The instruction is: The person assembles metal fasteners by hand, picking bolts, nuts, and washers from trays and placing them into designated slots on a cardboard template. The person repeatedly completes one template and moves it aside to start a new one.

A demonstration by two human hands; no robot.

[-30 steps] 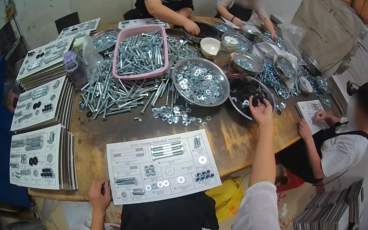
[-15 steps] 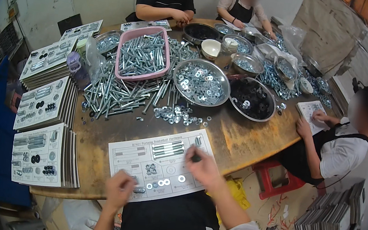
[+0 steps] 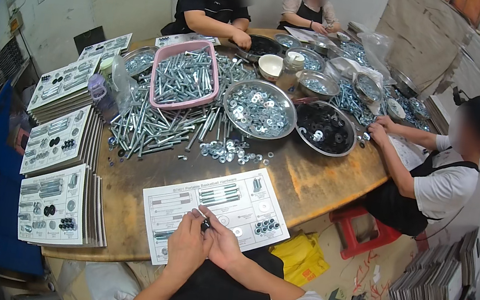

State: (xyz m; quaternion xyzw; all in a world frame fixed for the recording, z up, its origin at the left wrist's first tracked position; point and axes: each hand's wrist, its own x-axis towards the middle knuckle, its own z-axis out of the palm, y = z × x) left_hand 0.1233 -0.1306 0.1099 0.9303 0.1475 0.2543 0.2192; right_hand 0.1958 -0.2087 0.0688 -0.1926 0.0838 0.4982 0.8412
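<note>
My left hand [image 3: 188, 245] and my right hand [image 3: 225, 242] meet over the lower part of a white printed card [image 3: 154, 224]. Closed fingers of both hands pinch small black round pieces [image 3: 205, 225] whose exact kind does not show. On the card, several long bolts [image 3: 220, 194] lie side by side in the upper middle. Shorter bolts [image 3: 257, 183] sit at its upper right. Several nuts with dark rims [image 3: 267, 227] fill a box at the right. A flat washer [image 3: 237, 232] shows just beside my right hand. My hands hide the card's lower middle.
Beyond the card lie loose bolts [image 3: 150, 130], a pink basket [image 3: 157, 75] of bolts and steel bowls of silver washers [image 3: 258, 108] and black washers [image 3: 325, 128]. Stacked filled cards [image 3: 52, 202] stand at left. Three co-workers sit around the table; a red stool [image 3: 358, 233] is at right.
My right hand has come left and down from the card's upper right to meet my left hand, which moved right. The right co-worker's hands have reached to the hardware pile.
</note>
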